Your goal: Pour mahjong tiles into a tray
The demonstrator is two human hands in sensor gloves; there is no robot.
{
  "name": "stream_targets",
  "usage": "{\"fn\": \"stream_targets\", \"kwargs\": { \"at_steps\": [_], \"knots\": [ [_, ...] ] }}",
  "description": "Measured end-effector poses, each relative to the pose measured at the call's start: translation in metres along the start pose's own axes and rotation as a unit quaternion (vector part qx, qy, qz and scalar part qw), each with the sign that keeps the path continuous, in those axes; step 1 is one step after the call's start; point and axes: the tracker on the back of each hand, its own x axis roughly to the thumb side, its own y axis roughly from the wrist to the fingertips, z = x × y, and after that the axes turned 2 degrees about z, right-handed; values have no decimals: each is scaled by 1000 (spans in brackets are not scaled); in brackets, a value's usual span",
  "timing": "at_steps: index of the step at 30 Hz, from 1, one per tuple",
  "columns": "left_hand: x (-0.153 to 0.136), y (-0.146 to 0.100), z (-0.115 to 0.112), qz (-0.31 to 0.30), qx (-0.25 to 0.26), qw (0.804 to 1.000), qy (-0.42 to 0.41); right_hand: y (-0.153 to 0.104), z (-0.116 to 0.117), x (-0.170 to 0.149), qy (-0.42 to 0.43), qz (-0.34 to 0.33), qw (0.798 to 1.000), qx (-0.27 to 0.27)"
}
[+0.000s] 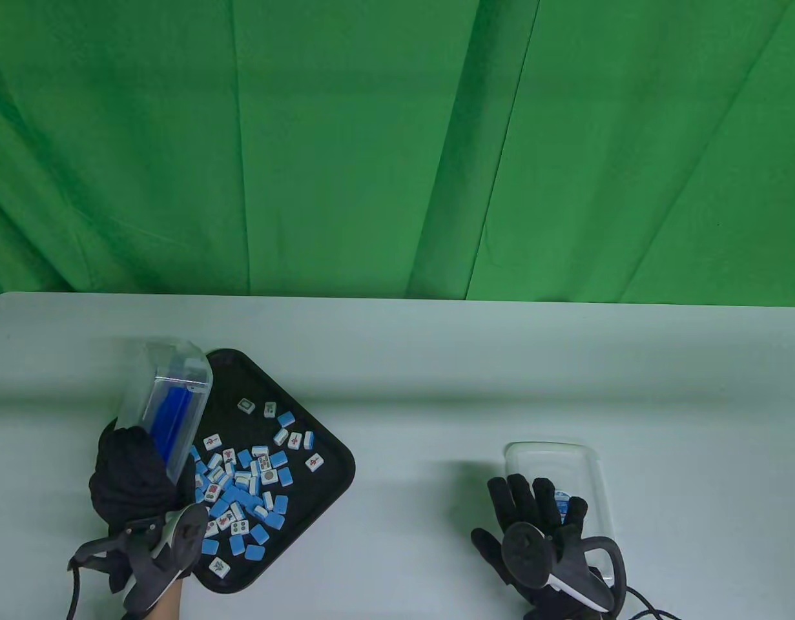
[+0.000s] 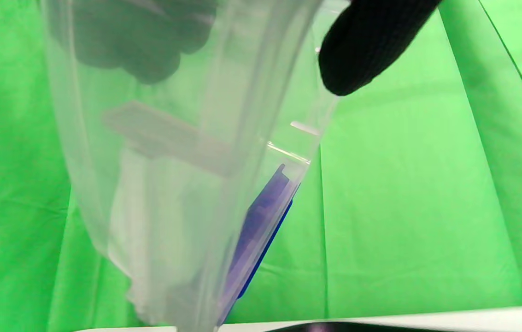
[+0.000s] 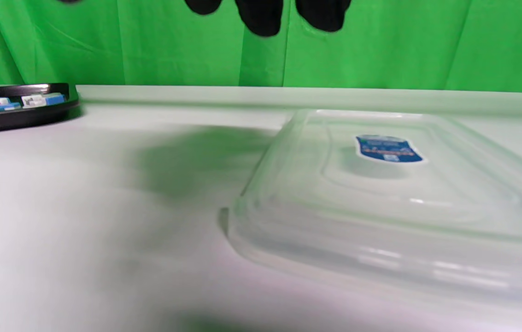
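A black tray (image 1: pixel 326 481) lies at the table's left and holds many blue-and-white mahjong tiles (image 1: pixel 245 481). My left hand (image 1: pixel 135 481) grips a clear plastic container (image 1: pixel 168 403) with a blue handle, tipped up over the tray's left edge. In the left wrist view the container (image 2: pixel 173 161) looks empty, with a gloved fingertip (image 2: pixel 362 50) on its wall. My right hand (image 1: pixel 536 516) rests flat, fingers spread, on the clear lid (image 1: pixel 555 462) at the table's right. The lid (image 3: pixel 380 193) carries a blue label, and the tray (image 3: pixel 16 108) shows far left.
A green cloth backdrop (image 1: pixel 397 142) hangs behind the white table (image 1: pixel 423 387). Cables run from both hand trackers at the near edge.
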Motion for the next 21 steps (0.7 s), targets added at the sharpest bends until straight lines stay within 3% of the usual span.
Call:
{"fn": "stream_targets", "kwargs": {
  "at_steps": [4, 6, 8, 12, 13, 17, 21],
  "knots": [
    [-1, 1, 8, 39, -14, 989, -145, -1, -2, -1, 10, 1, 1000, -18],
    [-4, 2, 8, 74, -39, 961, -263, -1, -3, -2, 22, 0, 999, -28],
    [-5, 2, 8, 98, -77, 920, -371, -2, -3, -3, 46, -3, 998, -37],
    [8, 2, 5, 88, -145, 851, -497, -2, -5, -4, 113, -13, 992, -49],
    [15, 1, 5, 77, -159, 837, -517, -2, -5, -5, 130, -15, 990, -50],
    [51, -1, 8, 23, -210, 826, -523, -2, -7, -7, 216, -31, 974, -55],
    [95, -7, 10, -26, -282, 781, -557, -1, -7, -12, 319, -45, 946, -38]
  ]
}}
